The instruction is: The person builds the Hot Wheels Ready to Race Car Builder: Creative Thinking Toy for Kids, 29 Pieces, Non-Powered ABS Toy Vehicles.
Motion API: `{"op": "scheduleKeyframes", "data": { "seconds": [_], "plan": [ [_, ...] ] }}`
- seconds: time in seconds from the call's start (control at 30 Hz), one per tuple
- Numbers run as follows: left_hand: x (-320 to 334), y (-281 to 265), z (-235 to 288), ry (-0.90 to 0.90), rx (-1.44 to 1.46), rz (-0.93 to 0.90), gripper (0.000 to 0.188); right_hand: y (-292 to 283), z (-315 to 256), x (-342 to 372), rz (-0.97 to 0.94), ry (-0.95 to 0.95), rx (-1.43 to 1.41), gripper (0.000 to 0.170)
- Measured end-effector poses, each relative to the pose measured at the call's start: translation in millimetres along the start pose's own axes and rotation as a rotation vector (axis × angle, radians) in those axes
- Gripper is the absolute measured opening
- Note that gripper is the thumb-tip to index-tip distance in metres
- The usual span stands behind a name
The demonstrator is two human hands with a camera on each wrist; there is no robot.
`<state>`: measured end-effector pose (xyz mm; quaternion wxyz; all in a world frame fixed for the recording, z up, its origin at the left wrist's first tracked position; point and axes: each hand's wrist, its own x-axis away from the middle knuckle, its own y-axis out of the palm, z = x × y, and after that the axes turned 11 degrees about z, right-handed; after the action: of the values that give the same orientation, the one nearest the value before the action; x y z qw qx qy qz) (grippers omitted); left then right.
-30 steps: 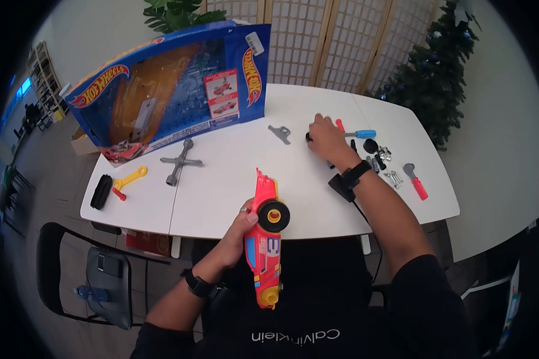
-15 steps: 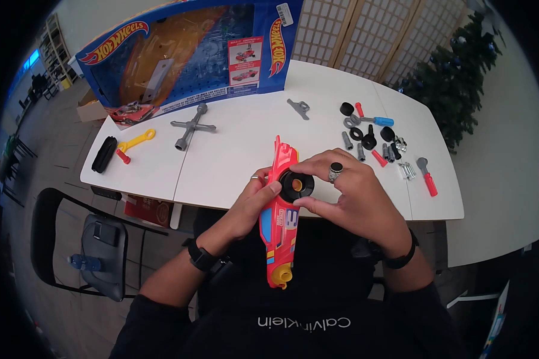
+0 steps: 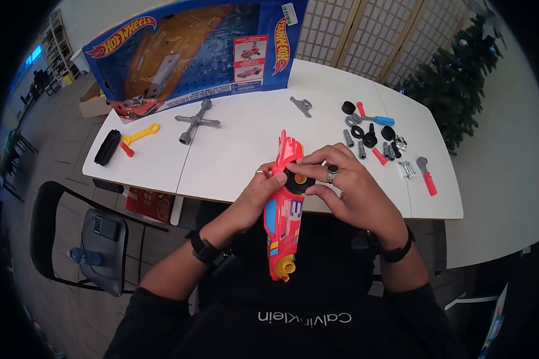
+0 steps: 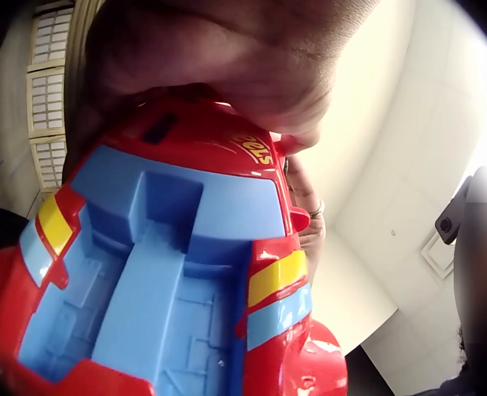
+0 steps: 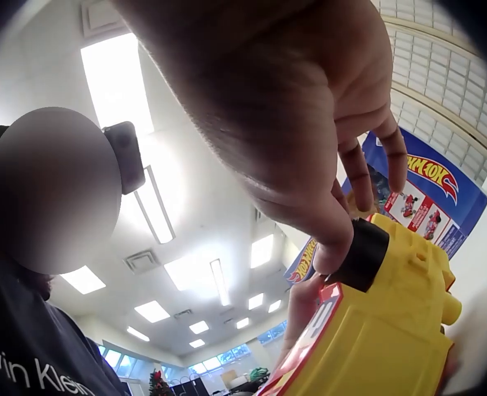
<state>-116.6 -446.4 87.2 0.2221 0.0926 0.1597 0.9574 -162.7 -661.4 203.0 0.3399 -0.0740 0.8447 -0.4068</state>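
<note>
My left hand (image 3: 251, 203) grips a red toy car (image 3: 283, 233) near its upper end, holding it over the table's front edge. In the left wrist view the car's blue cabin (image 4: 148, 289) and striped sides show, with the palm across its hood. My right hand (image 3: 356, 188) pinches a black wheel (image 5: 366, 254) at the car's side between thumb and fingers. Around the orange centre (image 3: 300, 179) the wheel is dark in the head view. The right wrist view shows the car's yellow underside (image 5: 367, 338) against the wheel.
A Hot Wheels box (image 3: 221, 93) stands at the back left of the white table (image 3: 239, 155). Before it lie a grey cross wrench (image 3: 196, 122), yellow spanner (image 3: 142, 133) and black part (image 3: 107, 148). Loose tyres (image 3: 348, 107), bolts and a blue-handled screwdriver (image 3: 384, 121) lie right.
My right hand has come from the loose parts on the table to the car's wheel and stays there. The left hand and car have shifted slightly right.
</note>
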Motion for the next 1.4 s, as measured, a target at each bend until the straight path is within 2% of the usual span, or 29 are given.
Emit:
{"op": "scheduleKeyframes", "data": {
  "seconds": [0.17,0.23,0.37,0.43,0.47,0.63,0.7,0.93,1.0,1.13,1.23,1.37,1.4],
  "plan": [
    [-3.4,-6.1,-4.7,0.029,0.07,-0.069,0.079,6.3,-2.1,6.3,0.033,0.042,-0.066,0.049],
    [-4.4,-8.9,-7.4,0.018,0.069,-0.07,0.079,7.9,-6.7,8.6,0.054,0.144,-0.126,0.055],
    [-3.8,-6.3,-5.9,0.026,0.094,-0.036,0.078,21.3,-3.8,16.5,0.08,0.149,-0.19,0.053],
    [-2.5,-4.5,-4.2,0.025,0.101,-0.035,0.079,38.9,-2.4,19.3,0.285,0.263,-0.491,0.053],
    [-3.1,-5.8,-4.3,0.02,0.103,-0.03,0.079,40.9,-4.4,18.4,0.359,0.291,-0.439,0.049],
    [-3.8,-6.1,-1.3,0.0,0.073,-0.04,0.073,48.6,2.8,26.7,0.359,0.373,-0.504,0.041],
    [-3.0,-4.5,-1.4,-0.006,0.068,-0.051,0.073,50.6,6.2,29.1,0.376,0.265,-0.503,0.04],
    [0.2,-1.6,-1.9,0.011,0.043,-0.009,0.069,52.7,12.6,31.8,0.359,0.147,-0.385,0.042],
    [0.2,-5.4,-2.2,-0.003,0.039,-0.03,0.068,52.5,4.2,30.4,0.339,0.264,-0.486,0.043],
    [-2.0,-3.4,-8.5,-0.01,0.15,-0.007,0.067,56.0,4.1,31.0,0.378,0.278,-0.521,0.039],
    [-1.8,-3.1,-10.2,0.014,0.148,0.015,0.071,52.5,0.2,30.5,0.393,0.385,-0.558,0.036],
    [-0.9,-0.2,-0.1,-0.013,0.042,0.009,0.07,40.1,6.6,30.9,0.311,0.381,-0.514,0.039],
    [-0.2,-0.6,0.4,-0.025,0.028,0.017,0.069,33.4,11.8,31.1,0.298,0.368,-0.466,0.035]
  ]
}}
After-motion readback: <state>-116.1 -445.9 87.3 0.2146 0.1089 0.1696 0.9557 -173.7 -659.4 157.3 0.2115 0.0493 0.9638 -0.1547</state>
